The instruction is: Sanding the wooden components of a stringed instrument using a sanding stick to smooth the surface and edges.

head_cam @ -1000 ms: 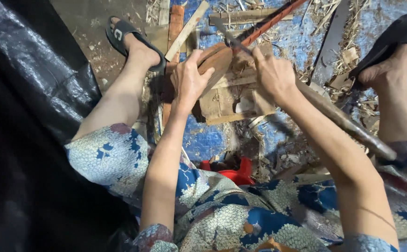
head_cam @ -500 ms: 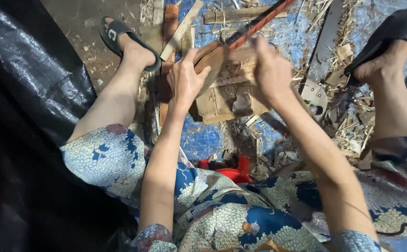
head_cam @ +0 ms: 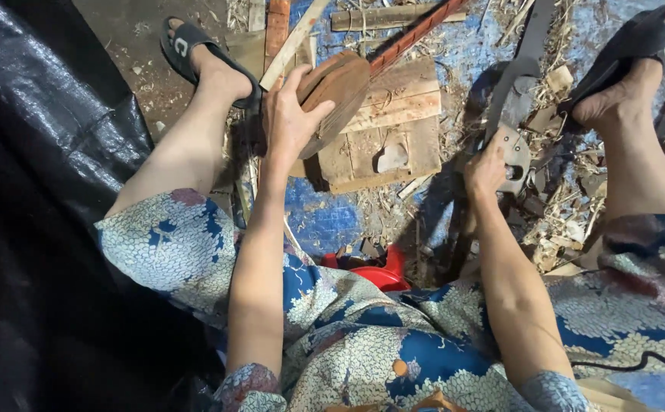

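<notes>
Stool (head_cam: 378, 275): red, nearest, between the knees, mostly hidden by patterned cloth.
Right hand (head_cam: 486, 166): fingers closed round the handle of a blade (head_cam: 517, 72); the blade lies on the ground right of centre, long axis running near to far, tip pointing far and slightly right.
Left hand (head_cam: 290, 118): fingers wrapped on the wood piece (head_cam: 340, 90), a rounded brown slab held tilted over the block (head_cam: 382, 126); long axis slants from near left to far right.
Saw (head_cam: 416, 34): red, slanting far right behind the wood piece.
Sandals (head_cam: 187, 42): black, at the far corners.
</notes>
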